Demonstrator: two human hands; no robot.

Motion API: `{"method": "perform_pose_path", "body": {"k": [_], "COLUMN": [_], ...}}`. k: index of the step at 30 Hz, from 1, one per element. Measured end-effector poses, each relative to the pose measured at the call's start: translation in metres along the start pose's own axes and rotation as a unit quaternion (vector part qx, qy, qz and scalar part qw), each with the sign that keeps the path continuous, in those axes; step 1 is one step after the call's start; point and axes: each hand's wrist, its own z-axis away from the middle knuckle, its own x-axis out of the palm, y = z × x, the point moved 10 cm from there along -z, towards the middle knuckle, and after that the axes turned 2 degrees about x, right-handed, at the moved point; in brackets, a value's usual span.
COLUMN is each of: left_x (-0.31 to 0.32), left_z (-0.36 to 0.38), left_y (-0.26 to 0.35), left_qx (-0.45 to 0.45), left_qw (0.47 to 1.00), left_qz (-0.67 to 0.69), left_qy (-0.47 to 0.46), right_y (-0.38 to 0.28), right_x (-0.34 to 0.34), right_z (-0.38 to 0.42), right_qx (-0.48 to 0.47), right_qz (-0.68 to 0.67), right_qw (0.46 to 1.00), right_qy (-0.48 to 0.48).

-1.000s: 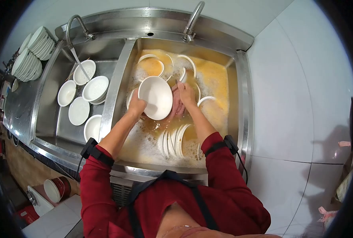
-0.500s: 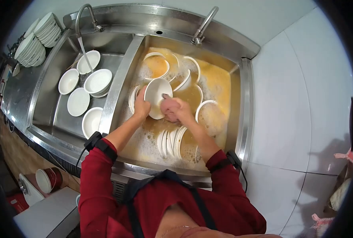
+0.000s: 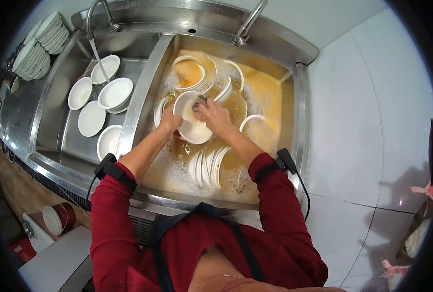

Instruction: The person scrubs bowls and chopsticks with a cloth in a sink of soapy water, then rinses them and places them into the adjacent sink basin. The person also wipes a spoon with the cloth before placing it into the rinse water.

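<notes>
A white bowl [image 3: 196,130] is tilted above the murky water of the right sink basin. Its left rim is gripped by my left hand [image 3: 169,119], fingers wrapped behind it. Inside the bowl, my right hand [image 3: 214,116] presses a small dark grey scourer [image 3: 200,101] against the wall near the far rim; the fingers partly cover it. Just below the hands, a row of white bowls [image 3: 207,168] stands on edge, half under suds. More bowls [image 3: 188,73] lie partly sunk behind them, one holding orange liquid.
In the left basin, a running faucet [image 3: 91,29] pours onto stacked white bowls [image 3: 115,93], with others around them. A metal divider [image 3: 146,92] separates the basins. Stacked dishes [image 3: 31,61] stand on the left counter. A second faucet [image 3: 248,24] rises behind the right basin.
My right hand has moved up inside the bowl with the scourer, from the lower right side toward the far rim. My left hand still grips the bowl, which has turned slightly.
</notes>
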Motion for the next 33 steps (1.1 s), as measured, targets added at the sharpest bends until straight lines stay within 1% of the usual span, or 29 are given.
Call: {"method": "perform_pose_path", "body": {"k": [1,2,3,4,5,6,7,8,9,11,12,13,14,15,17,18,19,21,22,23,24,25,27,28,29,30,31,32,33], "left_x": [-0.001,0.0,-0.001,-0.002,0.0,0.002,0.005,0.002,0.003,0.008,0.007,0.008,0.01,0.011,0.025,0.026,0.029,0.033,0.04,0.045,0.041,0.041,0.042,0.036,0.029,0.031,0.032,0.035,0.039], "left_z": [0.001,-0.012,-0.029,-0.024,-0.027,-0.02,-0.015,-0.034,-0.036,-0.031,-0.029,-0.029,-0.029,-0.025,-0.014,-0.018,-0.025,-0.027,-0.019,-0.011,-0.015,-0.021,-0.02,-0.021,-0.021,-0.022,-0.022,-0.019,-0.013], "left_y": [0.008,-0.001,-0.001,0.009,0.001,0.006,0.007,-0.015,-0.016,-0.019,-0.017,-0.025,-0.034,-0.025,-0.038,-0.04,-0.045,-0.046,-0.052,-0.058,-0.061,-0.064,-0.064,-0.047,-0.03,-0.025,-0.025,-0.011,0.002], "left_qx": [0.019,0.022,0.125,0.222,0.22,0.238,0.253,0.226,0.225,0.23,0.235,0.197,0.154,0.159,0.011,0.012,-0.012,-0.034,-0.091,-0.148,-0.149,-0.147,-0.147,-0.081,-0.016,0.0,0.001,0.098,0.193], "left_qw": [1.0,1.0,0.992,0.975,0.975,0.97,0.965,0.973,0.973,0.973,0.972,0.979,0.986,0.985,0.998,0.998,0.997,0.995,0.989,0.979,0.979,0.978,0.977,0.991,0.998,0.997,0.997,0.992,0.976], "left_qz": [-0.019,-0.014,-0.006,-0.003,-0.004,-0.03,-0.057,-0.019,-0.022,-0.024,-0.028,-0.048,-0.068,-0.066,-0.027,-0.025,-0.02,-0.018,0.017,0.052,0.049,0.046,0.041,0.023,0.006,-0.026,-0.019,-0.042,-0.067], "left_qy": [0.002,0.005,0.013,0.018,0.016,0.028,0.038,0.046,0.043,0.01,0.006,-0.002,-0.011,-0.011,-0.061,-0.062,-0.077,-0.09,-0.113,-0.134,-0.131,-0.14,-0.15,-0.108,-0.066,-0.073,-0.072,-0.073,-0.077], "right_y": [-0.002,-0.002,-0.005,-0.009,-0.012,-0.018,-0.019,-0.024,-0.025,-0.021,-0.015,-0.001,-0.002,0.001,0.011,0.014,0.016,0.011,0.009,-0.004,-0.017,-0.016,-0.016,-0.001,-0.004,-0.001,0.004,0.004,0.007], "right_x": [-0.001,0.008,0.018,0.041,0.06,0.061,0.074,0.085,0.077,0.077,0.074,0.055,0.039,0.035,0.022,0.027,0.034,0.025,0.025,0.018,0.009,0.006,0.015,0.029,0.031,0.036,0.041,0.052,0.061], "right_z": [-0.001,0.005,0.01,0.02,0.026,0.026,0.032,0.041,0.041,0.054,0.056,0.046,0.042,0.041,0.042,0.038,0.033,0.024,0.021,0.018,0.017,0.016,0.017,0.019,0.025,0.031,0.037,0.045,0.052], "right_qx": [-0.001,0.013,0.009,0.025,0.04,0.04,0.127,0.209,0.211,0.277,0.275,0.188,0.09,0.088,0.102,0.091,0.091,0.076,0.075,0.026,-0.024,-0.021,-0.054,0.008,0.009,0.05,0.09,0.119,0.122], "right_qz": [-0.018,-0.001,-0.002,-0.185,-0.359,-0.359,-0.534,-0.684,-0.686,-0.589,-0.591,-0.367,-0.11,-0.107,0.005,0.039,0.041,0.021,0.019,-0.002,-0.024,-0.029,0.03,0.04,0.041,0.023,0.005,-0.038,-0.037], "right_qw": [1.0,0.999,0.999,0.979,0.925,0.926,0.823,0.678,0.676,0.728,0.729,0.895,0.983,0.983,0.992,0.994,0.995,0.995,0.996,0.995,0.991,0.991,0.997,0.999,0.999,0.995,0.987,0.97,0.969], "right_qy": [0.004,-0.04,-0.042,-0.081,-0.114,-0.113,-0.146,-0.168,-0.165,-0.216,-0.209,-0.171,-0.12,-0.117,-0.072,-0.034,-0.032,0.053,0.053,0.092,0.129,0.129,0.042,-0.026,-0.028,-0.08,-0.134,-0.209,-0.213]}}
